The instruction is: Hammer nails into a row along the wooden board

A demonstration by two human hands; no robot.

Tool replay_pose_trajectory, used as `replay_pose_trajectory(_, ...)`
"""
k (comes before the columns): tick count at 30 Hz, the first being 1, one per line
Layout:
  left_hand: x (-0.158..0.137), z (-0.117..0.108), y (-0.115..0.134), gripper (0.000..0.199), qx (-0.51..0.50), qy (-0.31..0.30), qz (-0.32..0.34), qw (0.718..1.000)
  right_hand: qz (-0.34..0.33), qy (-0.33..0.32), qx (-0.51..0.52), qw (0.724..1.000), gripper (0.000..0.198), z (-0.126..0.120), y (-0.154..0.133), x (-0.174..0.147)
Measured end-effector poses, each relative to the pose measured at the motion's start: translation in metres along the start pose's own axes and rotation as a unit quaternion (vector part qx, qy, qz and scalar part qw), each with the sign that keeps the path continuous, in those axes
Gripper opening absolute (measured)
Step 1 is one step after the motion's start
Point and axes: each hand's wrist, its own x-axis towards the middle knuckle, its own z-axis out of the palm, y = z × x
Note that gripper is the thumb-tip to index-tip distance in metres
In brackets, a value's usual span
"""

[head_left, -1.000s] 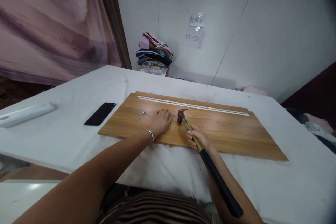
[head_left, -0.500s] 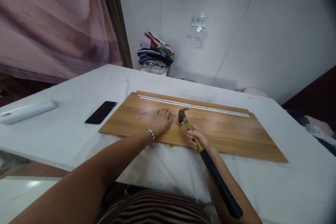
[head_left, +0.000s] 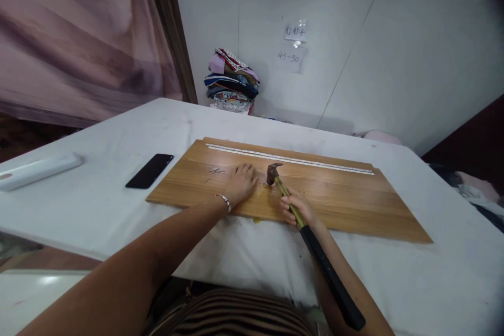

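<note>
Right hand (head_left: 297, 207) clenched on yellow shaft of hammer (head_left: 293, 211), rusty head on grained wooden board (head_left: 354, 205). Left hand (head_left: 240, 182) flat, fingers released, beside head.

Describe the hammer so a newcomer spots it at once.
Start at the long wooden board on the white table. Near its middle, the right hand grips the hammer: dark rusty head, yellow-green neck, black grip, unlike the flat black phone left of the board.
</note>
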Motion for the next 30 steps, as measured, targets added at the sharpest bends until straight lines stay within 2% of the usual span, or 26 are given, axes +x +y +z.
replay_pose_trajectory(3, 0.0002, 0.0007, -0.0005, 0.03, -0.007, -0.001, -0.001, 1.0, 0.007, 0.004, 0.001, 1.0, 0.046, 0.0003, -0.0002, 0.0006)
replay_pose_trajectory(8, -0.0005, -0.0011, 0.0002, 0.03, -0.004, -0.004, 0.009, 1.0, 0.02, 0.003, 0.005, 1.0, 0.06, 0.002, -0.001, 0.0001)
replay_pose_trajectory(22, -0.0003, -0.002, 0.0012, 0.03, 0.006, -0.007, 0.003, 1.0, 0.015, 0.002, 0.011, 1.0, 0.054, -0.0004, 0.0022, 0.0016)
replay_pose_trajectory(30, -0.0022, -0.0031, 0.0013, 0.031, 0.005, -0.008, 0.008, 1.0, 0.01, 0.003, -0.005, 1.0, 0.059, -0.0003, 0.0006, 0.0003)
